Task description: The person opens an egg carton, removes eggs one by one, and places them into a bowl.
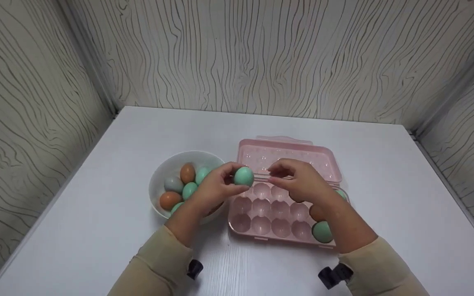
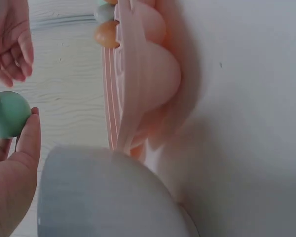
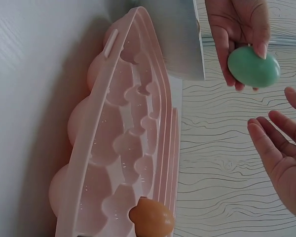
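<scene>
A green egg (image 1: 244, 176) is pinched between the thumb and fingers of my left hand (image 1: 216, 185), held above the left side of the pink egg tray (image 1: 280, 239). Facing it from the right, my right hand (image 1: 303, 179) hovers over the tray with its fingers parted and nothing between them. In the right wrist view a gap shows between that hand (image 3: 283, 158) and the green egg (image 3: 254, 67). Several eggs sit in the tray's right-hand cups, among them a green egg (image 1: 322, 232) and a brown egg (image 1: 316, 213), partly hidden by my right forearm.
To the left stands a white bowl (image 1: 154, 181) holding several brown, green and grey eggs, partly covered by my left hand and forearm. The tray's pink lid (image 1: 288, 152) lies folded back behind it. Patterned panels (image 1: 237, 61) enclose the white table (image 1: 76, 230) at the back and sides.
</scene>
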A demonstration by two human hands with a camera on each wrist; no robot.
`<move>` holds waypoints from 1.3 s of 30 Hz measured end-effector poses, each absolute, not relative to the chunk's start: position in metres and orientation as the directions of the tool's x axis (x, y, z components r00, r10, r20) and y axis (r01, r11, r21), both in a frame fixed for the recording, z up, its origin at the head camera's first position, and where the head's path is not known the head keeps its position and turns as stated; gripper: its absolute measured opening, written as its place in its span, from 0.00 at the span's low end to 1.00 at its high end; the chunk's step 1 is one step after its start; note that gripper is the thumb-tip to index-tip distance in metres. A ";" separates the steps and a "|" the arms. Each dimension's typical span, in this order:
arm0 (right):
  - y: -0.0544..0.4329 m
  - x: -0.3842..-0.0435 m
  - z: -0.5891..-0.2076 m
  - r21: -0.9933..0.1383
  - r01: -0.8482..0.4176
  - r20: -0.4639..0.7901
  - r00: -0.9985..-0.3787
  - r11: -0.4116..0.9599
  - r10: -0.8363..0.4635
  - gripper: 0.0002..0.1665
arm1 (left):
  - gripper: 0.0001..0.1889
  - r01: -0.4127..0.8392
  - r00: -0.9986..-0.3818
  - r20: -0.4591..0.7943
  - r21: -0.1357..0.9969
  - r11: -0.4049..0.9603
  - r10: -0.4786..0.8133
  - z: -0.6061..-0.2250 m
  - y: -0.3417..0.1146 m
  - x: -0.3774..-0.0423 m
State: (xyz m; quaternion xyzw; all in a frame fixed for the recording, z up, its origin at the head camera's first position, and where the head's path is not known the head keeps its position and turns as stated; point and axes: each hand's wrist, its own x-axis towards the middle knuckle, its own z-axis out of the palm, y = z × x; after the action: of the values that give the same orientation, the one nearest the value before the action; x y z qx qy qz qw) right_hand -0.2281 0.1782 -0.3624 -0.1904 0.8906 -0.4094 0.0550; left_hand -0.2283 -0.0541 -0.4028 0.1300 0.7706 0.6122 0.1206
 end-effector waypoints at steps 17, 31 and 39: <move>0.194 -0.230 -0.367 -0.774 -0.267 0.033 -0.923 0.574 -0.384 0.13 | 0.23 0.014 -0.985 -0.034 0.961 0.275 0.168 -0.413 -0.116 -0.229; 0.197 -0.231 -0.370 -0.781 -0.287 0.046 -0.913 0.555 -0.406 0.10 | 0.22 0.015 -0.987 -0.045 0.929 0.369 0.154 -0.431 -0.136 -0.231; 0.198 -0.230 -0.370 -0.777 -0.294 0.049 -0.910 0.557 -0.412 0.11 | 0.22 -0.064 -0.989 -0.116 0.901 0.428 0.095 -0.434 -0.136 -0.232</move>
State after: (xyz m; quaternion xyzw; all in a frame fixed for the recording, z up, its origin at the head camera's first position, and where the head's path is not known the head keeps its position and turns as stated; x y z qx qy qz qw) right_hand -0.2302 0.1984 -0.3700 -0.2006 0.8795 -0.4260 0.0693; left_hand -0.2320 -0.1364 -0.4340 0.0092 0.8417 0.5347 0.0748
